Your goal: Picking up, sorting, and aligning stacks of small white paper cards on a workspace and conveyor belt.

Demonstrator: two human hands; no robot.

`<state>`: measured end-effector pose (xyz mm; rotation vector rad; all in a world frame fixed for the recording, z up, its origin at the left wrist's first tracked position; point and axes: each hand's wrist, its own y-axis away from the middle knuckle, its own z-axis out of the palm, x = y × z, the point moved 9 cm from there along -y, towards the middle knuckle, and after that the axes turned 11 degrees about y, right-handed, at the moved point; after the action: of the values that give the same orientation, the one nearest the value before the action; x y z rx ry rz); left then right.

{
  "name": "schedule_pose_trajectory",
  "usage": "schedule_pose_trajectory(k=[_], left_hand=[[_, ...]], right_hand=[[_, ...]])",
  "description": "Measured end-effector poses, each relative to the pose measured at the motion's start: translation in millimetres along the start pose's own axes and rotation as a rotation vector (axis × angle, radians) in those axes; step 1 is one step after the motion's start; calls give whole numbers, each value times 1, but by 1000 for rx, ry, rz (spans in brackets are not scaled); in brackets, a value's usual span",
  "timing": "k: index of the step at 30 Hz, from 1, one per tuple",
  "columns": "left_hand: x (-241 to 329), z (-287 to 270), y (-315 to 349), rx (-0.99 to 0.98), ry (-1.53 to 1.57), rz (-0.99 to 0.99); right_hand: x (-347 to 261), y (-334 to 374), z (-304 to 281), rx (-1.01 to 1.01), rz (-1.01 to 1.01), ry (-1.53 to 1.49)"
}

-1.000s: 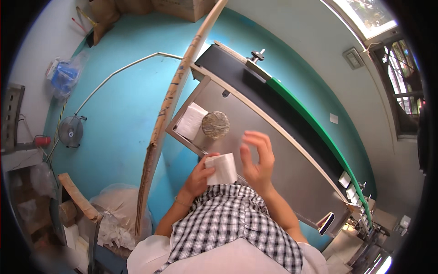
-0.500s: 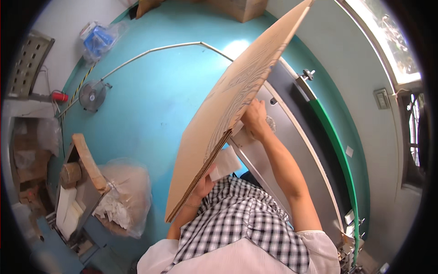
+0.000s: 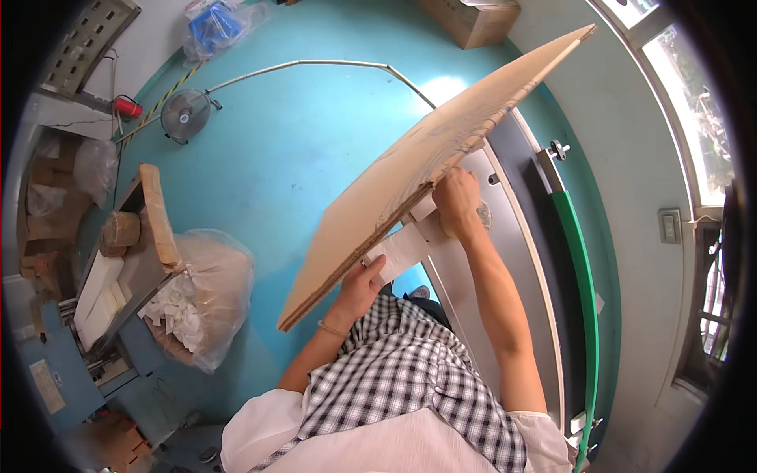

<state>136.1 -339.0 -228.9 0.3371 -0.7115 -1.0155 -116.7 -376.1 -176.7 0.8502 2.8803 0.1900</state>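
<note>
Cardboard sheet (image 3: pixel 410 185) hides what the left hand (image 3: pixel 359 288) perhaps grips.

I count: one cardboard sheet (image 3: pixel 410 189), one white paper strip (image 3: pixel 402 251), one floor fan (image 3: pixel 186 115), one scrap-filled plastic bag (image 3: pixel 201 292), two hands.

board (image 3: pixel 410 181) centre, tilted over table (image 3: pixel 520 260) at right | bag (image 3: pixel 201 296) lower left | fan (image 3: pixel 186 115) upper left | box (image 3: pixel 473 17) top
</note>
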Motion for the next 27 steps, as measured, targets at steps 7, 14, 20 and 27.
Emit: schedule_pose_trajectory(k=[7, 14, 20, 27], left_hand=[[-11, 6, 19, 43, -82, -15], [2, 4, 25, 16, -147, 93], [-12, 60, 32, -160, -120, -56], [-85, 169, 31, -651, -206, -343]], right_hand=[[0, 0, 2, 90, 14, -48], [-13, 41, -58, 215, -296, -898], [81, 156, -107, 542, 240, -1179], [153, 250, -49, 517, 406, -1275]])
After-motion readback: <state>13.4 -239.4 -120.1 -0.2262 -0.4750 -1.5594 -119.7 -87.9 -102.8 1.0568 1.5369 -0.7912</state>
